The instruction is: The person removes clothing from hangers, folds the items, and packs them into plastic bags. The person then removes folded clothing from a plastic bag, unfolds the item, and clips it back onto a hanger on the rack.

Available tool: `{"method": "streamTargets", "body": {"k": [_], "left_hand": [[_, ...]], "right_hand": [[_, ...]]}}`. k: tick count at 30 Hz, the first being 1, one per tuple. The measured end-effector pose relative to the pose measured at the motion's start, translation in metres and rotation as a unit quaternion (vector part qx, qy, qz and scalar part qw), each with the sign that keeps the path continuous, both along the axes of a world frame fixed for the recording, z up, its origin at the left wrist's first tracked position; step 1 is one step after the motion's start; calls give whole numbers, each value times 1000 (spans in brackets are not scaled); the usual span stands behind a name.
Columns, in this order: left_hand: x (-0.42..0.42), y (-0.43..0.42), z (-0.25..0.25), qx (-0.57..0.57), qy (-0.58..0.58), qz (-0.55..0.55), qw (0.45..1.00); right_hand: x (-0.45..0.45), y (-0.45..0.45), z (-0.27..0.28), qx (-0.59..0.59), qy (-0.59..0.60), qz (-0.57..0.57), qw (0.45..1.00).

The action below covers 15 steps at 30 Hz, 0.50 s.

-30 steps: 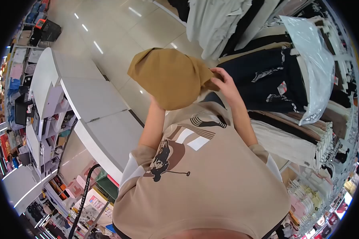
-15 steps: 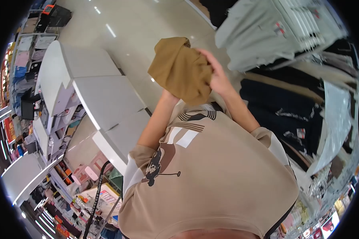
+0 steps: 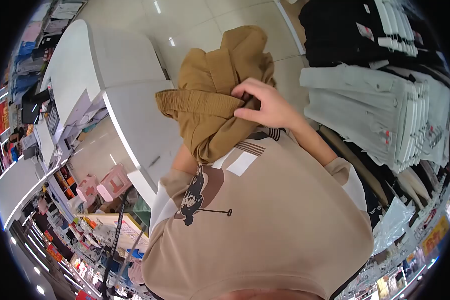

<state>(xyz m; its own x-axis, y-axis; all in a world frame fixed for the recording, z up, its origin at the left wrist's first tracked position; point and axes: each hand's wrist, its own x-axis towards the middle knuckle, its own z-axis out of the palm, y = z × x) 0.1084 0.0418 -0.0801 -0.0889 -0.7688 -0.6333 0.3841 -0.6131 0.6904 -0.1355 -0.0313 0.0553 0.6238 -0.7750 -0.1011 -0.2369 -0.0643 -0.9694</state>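
A bunched brown garment with a gathered elastic waistband is held up in front of my chest, above the floor. My right hand pinches the cloth at the right end of the waistband, thumb and fingers bent around it. The garment covers my left hand; only the left forearm shows, running up beneath the cloth. Folds hang loosely over that forearm, near the printed figure on my beige shirt.
On the left stands a white counter with a curved end. Grey trousers and black clothes hang on racks at the right. A clear plastic bag lies lower right. Pink stools are at the lower left.
The brown garment has opened out of its bundle, showing its waistband. My right hand has moved from its outer edge onto the waistband. The view has turned toward the right-hand racks.
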Motion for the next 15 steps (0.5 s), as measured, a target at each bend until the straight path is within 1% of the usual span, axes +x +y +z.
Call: {"method": "streamTargets", "body": {"k": [2,5,8,9,10,13,15], "left_hand": [[29,-24,-12,5,-15,-30,999],[68,-60,-28,3,-36,-91,995],[113,-115,-36,-13,-54,-166,985],[123,-137,-39,-26,-61,-206,976],[127,-165,-42,-42,-57,-248,966],[132,-251,-43,-107,-48,-363,924],[125,-307,-42,-185,-62,-413,890]], "right_hand": [[21,-28,-2,83,35,28,996],[55,-62,0,37,71,0,997],[103,-102,-9,-51,73,-64,994],[114,-112,-16,-56,30,-86,994],[122,-120,-15,-47,13,-112,992],[129,-141,-3,-143,8,-234,961],[123,-153,33,-234,59,-268,933]]}}
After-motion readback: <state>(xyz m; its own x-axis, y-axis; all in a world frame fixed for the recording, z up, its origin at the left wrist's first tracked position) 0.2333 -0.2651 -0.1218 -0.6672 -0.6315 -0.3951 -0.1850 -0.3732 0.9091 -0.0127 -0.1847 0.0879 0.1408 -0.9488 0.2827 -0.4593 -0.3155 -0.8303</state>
